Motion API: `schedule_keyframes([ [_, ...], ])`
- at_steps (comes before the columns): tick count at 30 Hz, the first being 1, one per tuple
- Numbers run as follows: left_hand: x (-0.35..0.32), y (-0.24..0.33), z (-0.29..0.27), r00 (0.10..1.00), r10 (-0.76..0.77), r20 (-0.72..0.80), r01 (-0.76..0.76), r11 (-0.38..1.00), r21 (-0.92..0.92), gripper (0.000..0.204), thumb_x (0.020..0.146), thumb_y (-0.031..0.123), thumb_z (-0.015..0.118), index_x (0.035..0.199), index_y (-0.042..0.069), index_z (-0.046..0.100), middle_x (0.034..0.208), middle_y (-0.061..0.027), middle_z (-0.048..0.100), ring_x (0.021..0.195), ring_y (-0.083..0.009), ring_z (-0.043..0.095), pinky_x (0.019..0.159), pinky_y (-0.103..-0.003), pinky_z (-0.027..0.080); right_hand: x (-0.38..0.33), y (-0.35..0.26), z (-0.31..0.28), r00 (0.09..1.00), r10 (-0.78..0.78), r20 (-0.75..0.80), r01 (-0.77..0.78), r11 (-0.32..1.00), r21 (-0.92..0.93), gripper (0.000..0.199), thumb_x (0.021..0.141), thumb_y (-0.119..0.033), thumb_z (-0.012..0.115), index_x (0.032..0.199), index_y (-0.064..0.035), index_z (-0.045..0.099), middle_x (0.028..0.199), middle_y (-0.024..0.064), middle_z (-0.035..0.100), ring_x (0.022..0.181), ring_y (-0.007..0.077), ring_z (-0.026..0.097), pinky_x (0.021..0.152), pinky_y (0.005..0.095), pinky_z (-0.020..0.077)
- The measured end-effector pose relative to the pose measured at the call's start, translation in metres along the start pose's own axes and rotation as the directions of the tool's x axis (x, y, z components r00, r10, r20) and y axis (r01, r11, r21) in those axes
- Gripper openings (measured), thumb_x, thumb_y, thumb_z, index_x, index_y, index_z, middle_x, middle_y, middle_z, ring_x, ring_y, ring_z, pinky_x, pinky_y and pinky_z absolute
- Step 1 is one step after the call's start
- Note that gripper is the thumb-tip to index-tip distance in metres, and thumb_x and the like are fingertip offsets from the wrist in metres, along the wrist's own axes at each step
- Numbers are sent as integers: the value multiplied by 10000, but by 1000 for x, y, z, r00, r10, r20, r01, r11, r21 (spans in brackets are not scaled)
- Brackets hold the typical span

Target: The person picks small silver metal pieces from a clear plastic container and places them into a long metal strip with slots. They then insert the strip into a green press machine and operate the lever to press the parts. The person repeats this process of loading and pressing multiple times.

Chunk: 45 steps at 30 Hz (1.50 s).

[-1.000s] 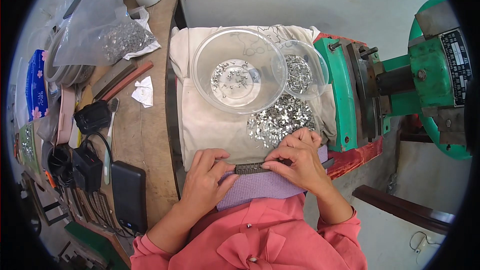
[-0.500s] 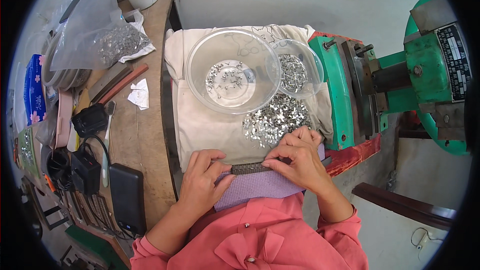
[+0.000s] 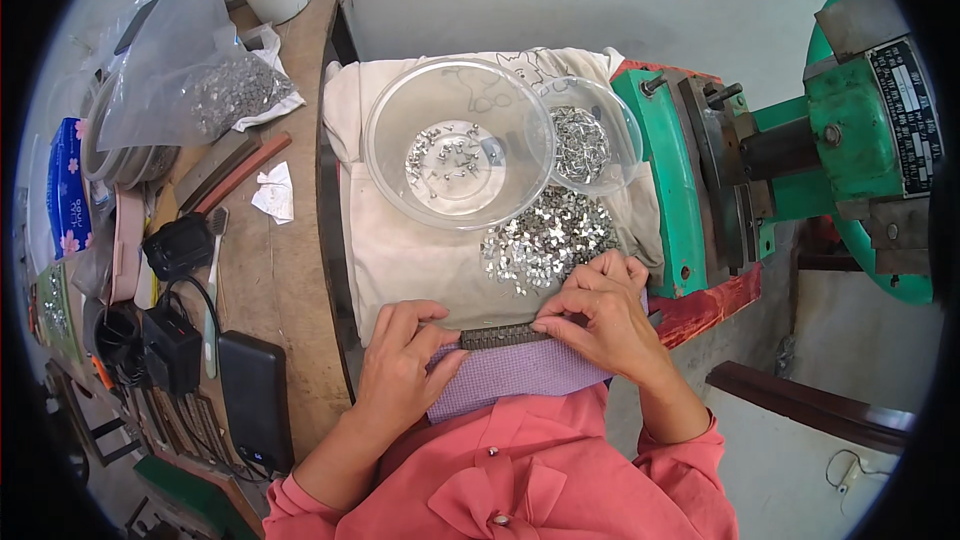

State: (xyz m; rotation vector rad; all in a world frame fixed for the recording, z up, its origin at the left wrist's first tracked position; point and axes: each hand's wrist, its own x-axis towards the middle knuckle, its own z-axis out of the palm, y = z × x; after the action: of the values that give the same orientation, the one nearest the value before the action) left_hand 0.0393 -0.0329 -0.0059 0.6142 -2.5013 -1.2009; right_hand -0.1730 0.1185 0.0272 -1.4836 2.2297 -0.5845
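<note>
Cream cloth [image 3: 400,250] covers the bench; on its near edge both hands pinch a dark narrow strip [image 3: 503,336], left hand [image 3: 400,380] closed on one end, right hand [image 3: 600,315] on the other, just below loose metal bits [image 3: 548,240].

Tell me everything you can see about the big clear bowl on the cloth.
The big clear bowl looks like transparent plastic, round and wide. It stands upright on the cream cloth. A thin scatter of small silvery metal pieces lies on its bottom. Its right rim overlaps a smaller clear bowl, which holds more such pieces. No hand touches it.
</note>
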Motion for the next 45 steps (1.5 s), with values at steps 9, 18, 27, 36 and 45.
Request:
schedule_keyframes([
  [9,-1,1,1,1000,2,-5,-2,1000,10,268,658,35,839,877,20,684,1089,-131,632,1000,-320,579,835,-401,484,-4,6,-6,1000,11,16,-10,1000,-8,99,757,-275,813,811,-200,780,793,-55,567,948,193,497,921,414,253],
  [18,0,1,0,1000,13,0,-13,1000,28,250,680,49,836,877,6,688,1099,-131,626,1003,-322,578,821,-401,498,6,10,-1,976,-152,-156,130,981,-144,151,684,-229,850,823,-240,792,819,-73,564,933,189,518,891,410,282],
  [27,0,3,1,1000,-27,13,26,999,45,289,653,54,852,888,16,689,1105,-136,629,1011,-320,581,844,-403,478,16,12,6,954,-226,-199,188,963,-192,100,704,-235,814,794,-221,774,796,-56,550,945,198,532,914,416,306],
  [36,-1,11,3,1000,-26,-17,27,997,67,313,665,61,855,922,12,683,1108,-162,629,988,-322,591,824,-391,487,4,25,3,961,-148,-232,146,989,-26,85,812,-231,765,851,-171,719,834,-40,584,956,216,523,923,415,291],
  [45,8,26,9,998,48,51,-55,989,134,271,691,48,835,907,39,670,1101,-140,635,963,-318,596,787,-399,496,-15,27,-2,981,-112,-157,126,988,87,74,818,-230,763,866,-177,741,897,-42,599,1015,218,484,940,419,274],
])
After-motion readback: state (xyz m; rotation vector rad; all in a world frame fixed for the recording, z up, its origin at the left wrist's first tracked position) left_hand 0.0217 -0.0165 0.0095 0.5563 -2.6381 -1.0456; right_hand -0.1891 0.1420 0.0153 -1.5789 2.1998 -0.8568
